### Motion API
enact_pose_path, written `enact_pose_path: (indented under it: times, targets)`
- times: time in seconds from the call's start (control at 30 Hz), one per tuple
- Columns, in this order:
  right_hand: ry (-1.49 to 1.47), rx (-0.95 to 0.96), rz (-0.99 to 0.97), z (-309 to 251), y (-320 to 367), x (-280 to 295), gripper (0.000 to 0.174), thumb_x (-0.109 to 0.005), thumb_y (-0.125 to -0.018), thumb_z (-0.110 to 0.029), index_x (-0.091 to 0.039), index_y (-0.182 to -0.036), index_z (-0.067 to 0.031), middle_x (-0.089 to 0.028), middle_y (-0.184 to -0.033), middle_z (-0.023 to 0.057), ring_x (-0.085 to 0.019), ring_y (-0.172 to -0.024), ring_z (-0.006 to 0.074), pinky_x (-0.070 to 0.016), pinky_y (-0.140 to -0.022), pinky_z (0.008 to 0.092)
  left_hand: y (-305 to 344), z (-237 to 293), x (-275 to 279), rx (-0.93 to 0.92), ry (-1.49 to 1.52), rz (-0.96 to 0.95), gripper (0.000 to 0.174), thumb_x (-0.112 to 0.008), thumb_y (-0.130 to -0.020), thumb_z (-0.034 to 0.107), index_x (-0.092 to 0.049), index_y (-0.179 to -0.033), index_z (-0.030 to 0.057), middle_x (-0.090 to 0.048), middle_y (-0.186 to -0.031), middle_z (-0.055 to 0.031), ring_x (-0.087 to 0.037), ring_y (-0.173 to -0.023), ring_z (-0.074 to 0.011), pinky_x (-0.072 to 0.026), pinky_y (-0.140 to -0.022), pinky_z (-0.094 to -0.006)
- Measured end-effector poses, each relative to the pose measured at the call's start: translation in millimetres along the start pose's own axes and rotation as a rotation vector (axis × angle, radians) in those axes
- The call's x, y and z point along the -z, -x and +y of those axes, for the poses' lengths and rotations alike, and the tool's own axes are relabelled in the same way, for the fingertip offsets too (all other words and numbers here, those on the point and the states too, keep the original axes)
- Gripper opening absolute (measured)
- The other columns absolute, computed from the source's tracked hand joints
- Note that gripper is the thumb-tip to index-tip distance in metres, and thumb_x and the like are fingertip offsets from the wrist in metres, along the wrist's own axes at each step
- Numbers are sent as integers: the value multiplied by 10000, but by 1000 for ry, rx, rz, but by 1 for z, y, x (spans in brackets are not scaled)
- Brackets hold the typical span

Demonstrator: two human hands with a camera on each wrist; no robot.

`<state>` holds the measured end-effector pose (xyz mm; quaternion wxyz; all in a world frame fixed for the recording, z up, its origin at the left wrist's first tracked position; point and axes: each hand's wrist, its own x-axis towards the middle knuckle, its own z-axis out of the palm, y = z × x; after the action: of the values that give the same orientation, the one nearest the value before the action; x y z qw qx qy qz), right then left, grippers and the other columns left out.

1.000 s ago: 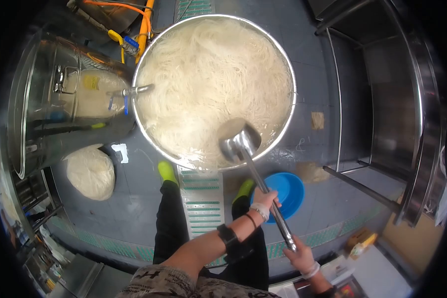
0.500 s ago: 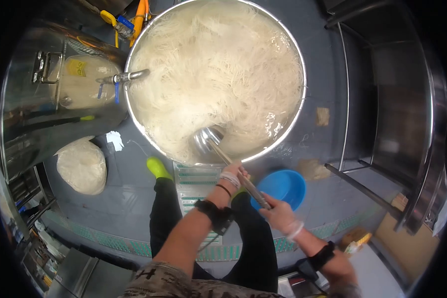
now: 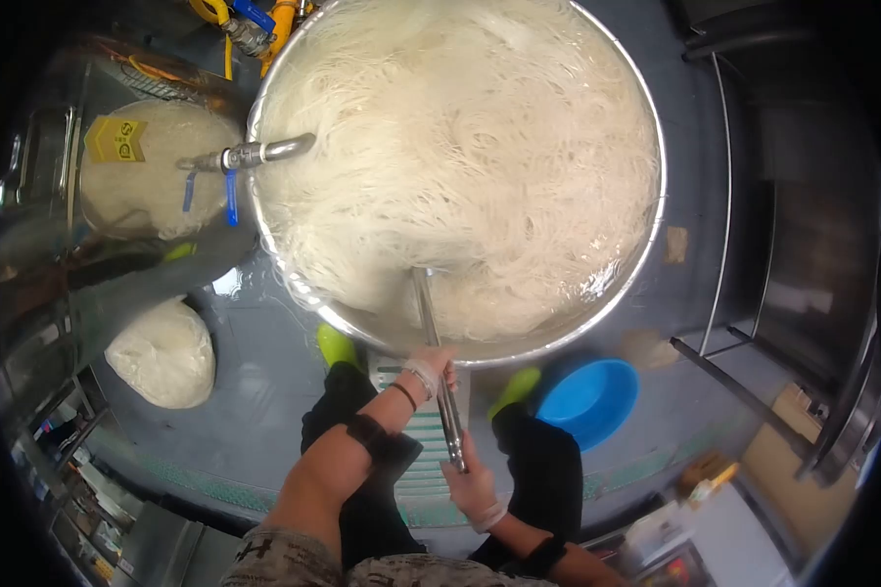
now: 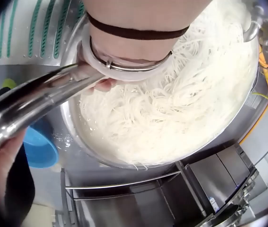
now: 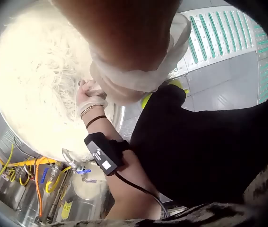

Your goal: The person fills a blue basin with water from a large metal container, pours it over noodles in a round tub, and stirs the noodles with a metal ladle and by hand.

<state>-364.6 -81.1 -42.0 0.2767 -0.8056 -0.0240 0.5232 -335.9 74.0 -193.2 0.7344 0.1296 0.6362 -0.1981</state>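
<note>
A large round metal pot is filled with pale thin noodles in cloudy liquid. The long-handled metal ladle dips into them near the rim closest to me, and its bowl is hidden under the noodles. My left hand grips the handle partway down, just over the pot's near edge. Lower, at the handle's end, my right hand holds on. Both hands wear thin clear gloves. In the left wrist view the shiny handle runs past the left hand.
A steel tap with blue levers juts over the pot's left rim. On the floor are a blue basin at right and a filled plastic bag at left. A drain grate runs between my feet; a steel rack stands at right.
The ladle's bowl swept left along the near side, then sank from sight among the noodles. Both hands shifted left with the handle, which now stands steeper in view. The head view moved closer to the pot.
</note>
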Motion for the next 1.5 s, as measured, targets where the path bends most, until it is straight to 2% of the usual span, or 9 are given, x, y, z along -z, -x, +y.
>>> enact_pose_path:
  times: [0.17, 0.23, 0.27, 0.33, 0.77, 0.9, 1.23, 1.33, 1.5]
  targets:
    - [-119, -64, 6, -20, -21, -37, 621, -578, -757, -143, -282, -1298, -69, -561, -702, 215, -593, -646, 355, -450, -544, 376, -8, 37, 13, 2, -127, -24, 228, -568, -757, 118, -438, -601, 16, -425, -453, -104, -427, -334, -214, -384, -330, -374]
    - [-182, -48, 72, -18, -31, -49, 636, -579, -765, -81, -282, -1327, -102, -481, -585, -11, -443, -453, 44, -390, -406, 228, -10, 50, 12, -18, -155, -10, 221, -564, -758, 118, -439, -609, 12, -427, -440, -104, -427, -325, -209, -388, -331, -372]
    - [-185, -43, 81, -24, -36, -50, 636, -579, -765, -81, -282, -1327, -102, -481, -585, -11, -443, -453, 44, -390, -406, 228, -14, 55, 11, -24, -161, -17, 221, -564, -758, 118, -439, -609, 12, -427, -440, -104, -427, -325, -209, -388, -331, -372]
    - [-170, -181, 21, -38, -46, -47, 611, -564, -766, -148, -274, -1300, -86, -564, -704, 204, -599, -616, 324, -457, -530, 361, -25, 64, 10, -48, -203, 5, 203, -556, -751, 105, -441, -611, 11, -432, -436, -100, -425, -323, -205, -384, -321, -368]
    - [-318, -91, -28, -100, -104, -34, 631, -518, -794, -147, -212, -1346, -157, -530, -680, 105, -498, -489, 133, -429, -464, 296, -39, 141, 3, -154, -184, -79, 214, -569, -766, 154, -441, -625, 56, -425, -439, -66, -421, -310, -197, -355, -301, -356]
    - [-431, -15, -21, -111, -114, -35, 622, -531, -788, -132, -245, -1340, -141, -488, -630, 52, -458, -463, 100, -400, -425, 259, -25, 163, 4, -318, -324, -40, 241, -575, -776, 212, -463, -625, 62, -443, -470, -56, -438, -350, -184, -360, -330, -330]
    - [-440, -67, -156, -104, -52, 21, 612, -546, -779, -128, -285, -1333, -138, -448, -592, 7, -430, -436, 78, -377, -388, 233, 17, 110, -2, -388, -86, -1, 166, -579, -762, 181, -506, -722, 37, -450, -503, -57, -466, -404, -192, -390, -378, -312]
    - [-396, -108, -194, -104, -21, 43, 617, -544, -784, -126, -272, -1338, -142, -447, -591, 7, -431, -430, 79, -378, -384, 232, 32, 83, -3, -442, -103, 52, 224, -568, -764, 162, -451, -593, 77, -439, -475, -44, -459, -362, -189, -395, -341, -336]
    - [-308, -107, -238, -81, 25, 68, 630, -559, -782, -132, -266, -1339, -131, -469, -603, 11, -447, -438, 76, -386, -390, 231, 76, 40, -17, -362, -44, 51, 191, -567, -759, 152, -461, -633, 56, -434, -468, -60, -451, -351, -195, -387, -329, -335]
